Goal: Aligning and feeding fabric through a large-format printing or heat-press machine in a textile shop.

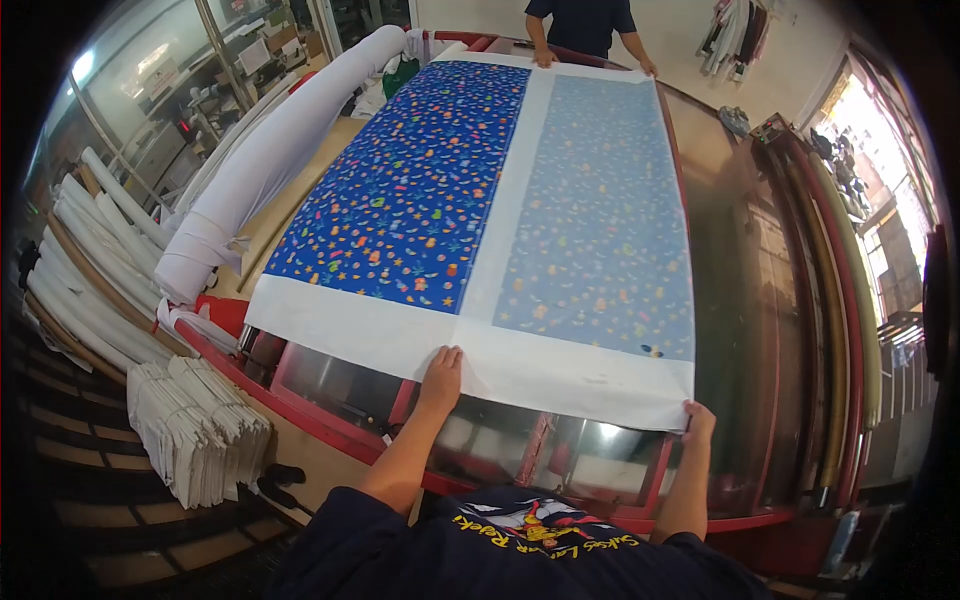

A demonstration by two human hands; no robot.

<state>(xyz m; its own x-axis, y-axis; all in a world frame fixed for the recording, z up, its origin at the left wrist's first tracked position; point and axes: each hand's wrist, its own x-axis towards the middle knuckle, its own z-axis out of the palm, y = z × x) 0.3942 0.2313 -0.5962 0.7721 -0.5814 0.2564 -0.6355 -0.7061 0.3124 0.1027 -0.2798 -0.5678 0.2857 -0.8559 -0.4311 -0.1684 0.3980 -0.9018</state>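
A long white sheet with a bright blue panel of small colourful motifs lies across the glass-topped table. To its right is a paler panel with a similar but faded pattern. I cannot tell whether the sheet is cloth or paper. My left hand grips the near white edge around the middle, fingers together. The near right corner is pinched in my right hand. At the far end, another person has both hands on the sheet's far edge.
A thick white roll lies along the table's left side. Farther left are several long rolls and a stack of folded white material. The table has a red frame. Long coloured rolls run along the right.
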